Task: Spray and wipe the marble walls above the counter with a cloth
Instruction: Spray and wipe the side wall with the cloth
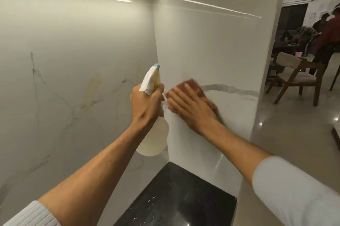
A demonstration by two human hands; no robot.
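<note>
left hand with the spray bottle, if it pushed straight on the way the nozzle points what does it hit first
Most likely the marble wall near the corner. The left hand holds the spray bottle with its nozzle tilted up toward that corner, and nothing shows in between, though depth is hard to judge.

Centre frame: a translucent plastic spray bottle (153,133) with a white trigger head is gripped in the left hand (146,104). Just right of it, a reddish-brown cloth (195,87) is pressed flat against the white grey-veined marble wall (211,45) by the open right hand (191,108). Lower centre, droplets are seen on the black glossy counter (176,198).
</note>
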